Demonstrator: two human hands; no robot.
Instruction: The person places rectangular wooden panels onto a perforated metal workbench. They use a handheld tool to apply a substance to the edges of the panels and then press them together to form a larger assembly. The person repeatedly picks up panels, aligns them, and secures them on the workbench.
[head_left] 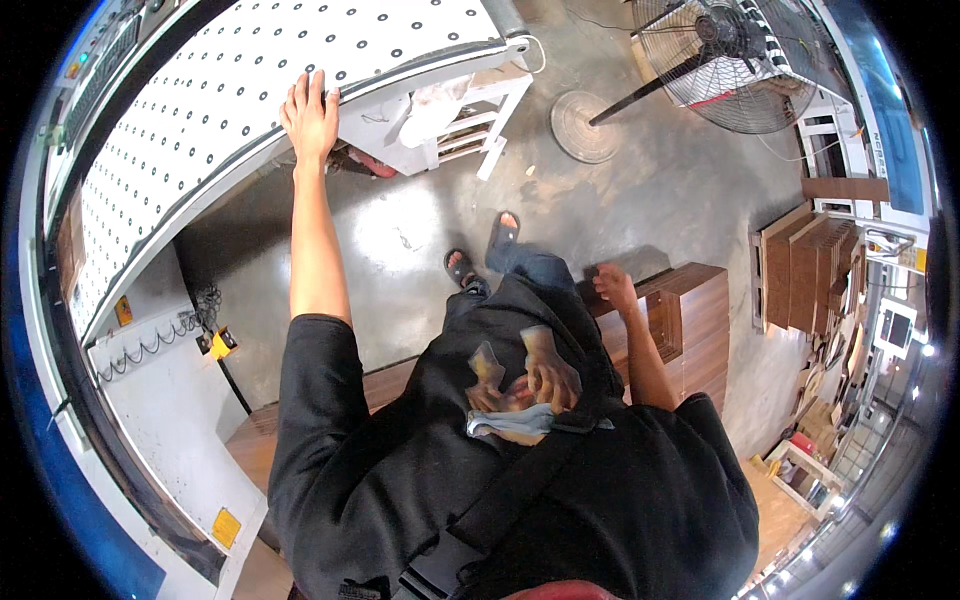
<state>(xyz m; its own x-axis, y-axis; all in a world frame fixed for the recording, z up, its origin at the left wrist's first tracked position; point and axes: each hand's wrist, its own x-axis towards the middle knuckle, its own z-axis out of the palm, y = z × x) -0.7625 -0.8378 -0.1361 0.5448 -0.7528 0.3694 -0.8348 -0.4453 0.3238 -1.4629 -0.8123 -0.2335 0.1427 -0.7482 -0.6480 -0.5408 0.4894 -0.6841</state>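
From my end I see open grey concrete floor [660,185] between the broad white table [215,105] and the brown wood-grain cabinet [703,318] on the wearer's right. The table's dark-trimmed near edge slants up to its right corner. The wearer's black-shirted body [640,490] hides the lower middle, and the fisheye rim crowds the table's far left side. Black-ringed dots stand in rows over the table's top; past its right corner stands a black wire-caged fan [714,30], and brown boards [822,275] are stacked beyond the cabinet. I see the left hand [312,122] on the table's near edge, fingers slightly apart. The right hand [615,288], fingers curled in, hangs by the cabinet's corner; I cannot tell whether they touch.
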